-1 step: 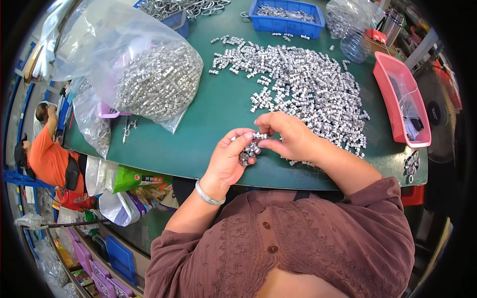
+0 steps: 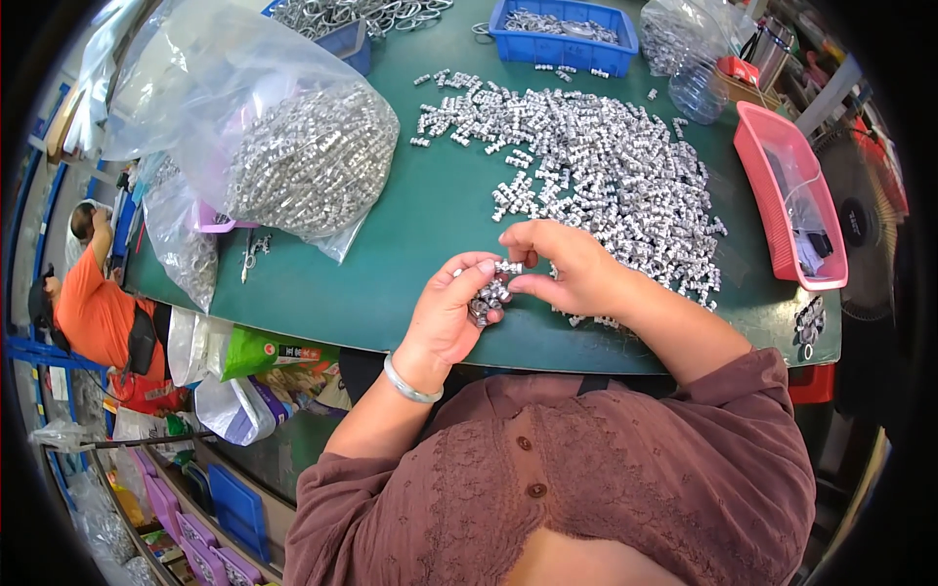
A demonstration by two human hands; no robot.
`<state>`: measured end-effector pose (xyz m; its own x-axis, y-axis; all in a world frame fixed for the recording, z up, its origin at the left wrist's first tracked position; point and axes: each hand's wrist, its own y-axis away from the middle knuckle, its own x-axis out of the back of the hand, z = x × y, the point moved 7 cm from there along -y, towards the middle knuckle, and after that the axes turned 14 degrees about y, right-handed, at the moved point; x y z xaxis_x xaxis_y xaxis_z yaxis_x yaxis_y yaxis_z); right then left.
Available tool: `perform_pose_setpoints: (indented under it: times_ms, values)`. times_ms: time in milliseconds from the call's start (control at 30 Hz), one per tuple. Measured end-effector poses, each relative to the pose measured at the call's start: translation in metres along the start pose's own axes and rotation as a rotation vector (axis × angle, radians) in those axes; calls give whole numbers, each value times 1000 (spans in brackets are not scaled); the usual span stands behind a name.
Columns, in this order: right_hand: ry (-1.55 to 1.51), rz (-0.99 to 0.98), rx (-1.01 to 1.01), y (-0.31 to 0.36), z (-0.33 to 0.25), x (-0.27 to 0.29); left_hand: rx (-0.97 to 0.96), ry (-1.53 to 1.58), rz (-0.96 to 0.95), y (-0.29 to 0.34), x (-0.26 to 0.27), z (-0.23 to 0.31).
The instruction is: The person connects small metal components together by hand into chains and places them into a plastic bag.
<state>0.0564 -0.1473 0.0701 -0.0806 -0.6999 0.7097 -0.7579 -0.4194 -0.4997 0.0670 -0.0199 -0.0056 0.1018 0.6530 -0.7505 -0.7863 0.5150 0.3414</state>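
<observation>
Both hands meet over the near edge of the green table [image 2: 430,210]. My left hand [image 2: 445,313] is cupped and closed around a small handful of silver metal fittings [image 2: 484,298]; a bangle [image 2: 410,381] sits on that wrist. My right hand [image 2: 572,269] pinches a single fitting [image 2: 508,266] between thumb and fingertips, touching the top of the handful.

The loose pile of the same fittings [image 2: 596,166] spreads across the table just beyond the right hand. A clear bag of fittings [image 2: 313,166] lies to the left, a blue tray [image 2: 572,27] at the far edge, a pink tray [image 2: 787,200] to the right.

Judgement: this looks like the gathering or joining step, one piece being set against those held. I cannot tell whether pieces are being mated or only collected. The next move calls for a steady left grip and a fine pinch from the right.
</observation>
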Motion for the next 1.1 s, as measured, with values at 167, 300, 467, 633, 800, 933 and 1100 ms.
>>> perform_pose_setpoints:
  times_ms: [167,300,467,633,800,933,1100]
  values:
    - [-66,5,-57,0,9,5,76,283,-68,-1,8,-1]
    - [230,73,-25,2,15,9,116,439,-207,-2,5,2]
    - [396,-10,-65,3,25,4,157,566,-333,-1,-5,8]
    - [587,-19,-109,-1,22,5,135,587,-335,0,1,15]
    - [594,-91,-154,4,23,-2,66,597,-269,4,8,20]
    - [576,-99,-118,9,21,-3,-13,517,-205,14,7,40]
    - [567,-99,-129,10,22,-5,-251,241,-147,49,-5,136]
